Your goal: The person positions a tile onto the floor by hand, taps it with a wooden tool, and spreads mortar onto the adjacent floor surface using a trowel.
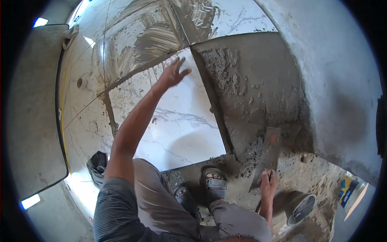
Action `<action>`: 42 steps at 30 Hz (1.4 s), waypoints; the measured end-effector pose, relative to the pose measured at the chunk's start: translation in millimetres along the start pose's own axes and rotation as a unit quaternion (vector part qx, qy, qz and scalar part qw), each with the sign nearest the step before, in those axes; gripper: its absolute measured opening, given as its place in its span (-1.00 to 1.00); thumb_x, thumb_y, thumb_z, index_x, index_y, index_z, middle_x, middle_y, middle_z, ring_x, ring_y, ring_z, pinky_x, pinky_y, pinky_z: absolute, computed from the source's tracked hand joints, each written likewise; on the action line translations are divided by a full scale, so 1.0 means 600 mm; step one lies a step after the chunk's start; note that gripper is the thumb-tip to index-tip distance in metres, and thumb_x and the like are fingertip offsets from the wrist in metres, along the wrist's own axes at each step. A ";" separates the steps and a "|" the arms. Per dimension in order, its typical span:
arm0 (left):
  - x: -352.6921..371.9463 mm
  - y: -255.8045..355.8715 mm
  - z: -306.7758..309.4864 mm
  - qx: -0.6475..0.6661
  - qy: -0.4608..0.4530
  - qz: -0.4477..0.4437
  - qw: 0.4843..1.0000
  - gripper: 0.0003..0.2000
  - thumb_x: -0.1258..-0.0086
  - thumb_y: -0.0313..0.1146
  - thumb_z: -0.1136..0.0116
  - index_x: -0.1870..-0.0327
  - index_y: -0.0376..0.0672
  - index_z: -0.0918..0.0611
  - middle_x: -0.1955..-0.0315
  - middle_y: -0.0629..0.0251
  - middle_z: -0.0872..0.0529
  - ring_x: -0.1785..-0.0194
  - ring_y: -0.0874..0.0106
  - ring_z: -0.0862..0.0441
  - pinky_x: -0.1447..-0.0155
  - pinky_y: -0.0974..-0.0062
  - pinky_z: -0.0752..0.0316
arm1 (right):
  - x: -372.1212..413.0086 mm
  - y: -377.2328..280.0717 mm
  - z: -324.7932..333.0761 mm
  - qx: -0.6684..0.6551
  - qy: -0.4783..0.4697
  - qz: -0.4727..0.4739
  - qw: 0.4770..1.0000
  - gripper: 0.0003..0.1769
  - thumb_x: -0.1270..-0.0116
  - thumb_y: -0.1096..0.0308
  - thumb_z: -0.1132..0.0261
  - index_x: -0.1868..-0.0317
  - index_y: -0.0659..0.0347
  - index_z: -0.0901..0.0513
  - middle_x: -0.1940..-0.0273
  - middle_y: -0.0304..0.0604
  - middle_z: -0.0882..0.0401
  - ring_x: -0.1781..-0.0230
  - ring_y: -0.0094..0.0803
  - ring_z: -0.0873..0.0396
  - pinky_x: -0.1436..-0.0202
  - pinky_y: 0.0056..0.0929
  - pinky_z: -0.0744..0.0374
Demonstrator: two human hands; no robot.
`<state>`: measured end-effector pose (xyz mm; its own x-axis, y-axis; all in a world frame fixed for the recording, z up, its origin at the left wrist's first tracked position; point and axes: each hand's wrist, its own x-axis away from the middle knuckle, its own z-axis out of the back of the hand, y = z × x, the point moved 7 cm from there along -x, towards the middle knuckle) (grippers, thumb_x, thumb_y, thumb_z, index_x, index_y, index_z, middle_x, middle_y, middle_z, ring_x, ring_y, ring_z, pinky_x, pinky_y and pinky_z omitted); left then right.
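Observation:
My left hand [173,74] is stretched over the far end of a large white marble-patterned tile [183,121], its fingers spread and nothing in them. Wet grey mortar edges this tile, and smears of it mark the far part of its surface. Low on the right, my right hand [269,181] is closed round a flat rectangular trowel [271,149] with a grey, mortar-coated blade and an orange spot. The blade lies over the near edge of a mortar bed [262,76], which is rough at its upper left and smoother towards the wall.
Smeared tiles [141,40] continue at the far left, with a round hole [82,83] in one. A grey bucket [301,209] stands at lower right, near a yellow and blue bag [347,191]. A bare wall [338,88] bounds the right. My sandalled feet [216,183] are beside the tile's near edge.

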<state>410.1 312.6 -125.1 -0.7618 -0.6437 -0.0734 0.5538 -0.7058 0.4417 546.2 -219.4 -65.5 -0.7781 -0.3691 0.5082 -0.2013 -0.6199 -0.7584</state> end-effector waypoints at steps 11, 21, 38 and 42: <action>0.350 0.364 0.123 0.078 -0.382 -0.127 0.912 -0.27 -0.29 0.22 0.17 -0.37 -0.07 -0.11 -0.32 -0.05 -0.13 -0.36 -0.01 -0.10 -0.36 0.04 -0.03 | -0.097 -0.121 -0.124 0.178 -0.084 0.177 0.964 -0.76 -0.23 0.22 -0.18 0.37 0.25 -0.44 0.63 -0.25 -0.34 0.63 -0.52 -0.34 0.51 -0.44 -0.37; 0.472 0.442 0.176 0.249 -0.404 0.089 0.876 -0.33 -0.26 0.04 -0.05 -0.32 -0.10 -0.20 -0.26 -0.07 -0.26 -0.32 0.01 -0.20 -0.32 0.04 -0.11 | -0.084 -0.256 -0.087 0.342 -0.132 0.202 0.908 -0.68 -0.18 0.19 -0.20 0.37 0.34 -0.41 0.51 0.15 -0.43 0.42 0.14 -0.43 0.31 -0.18 -0.44; 0.870 0.546 0.219 0.455 -0.281 0.571 0.623 -0.55 -0.24 -0.04 -0.14 -0.05 -0.15 -0.53 0.22 0.01 -0.66 0.12 0.13 -0.61 0.09 0.30 -0.47 | 0.222 -0.250 0.191 0.505 -0.170 0.072 0.843 -0.64 -0.14 0.21 -0.21 0.21 0.36 -0.49 0.29 0.13 -0.56 0.19 0.02 -0.55 0.14 -0.22 -0.49; 0.952 0.498 0.161 0.296 -0.218 0.390 0.844 -0.47 -0.21 0.07 -0.10 -0.08 -0.14 -0.52 0.23 -0.05 -0.67 0.11 0.27 -0.65 0.07 0.31 -0.45 | 0.249 -0.253 0.220 0.508 -0.170 0.050 0.843 -0.63 -0.13 0.20 -0.21 0.20 0.36 -0.49 0.27 0.14 -0.56 0.17 0.01 -0.54 0.11 -0.22 -0.48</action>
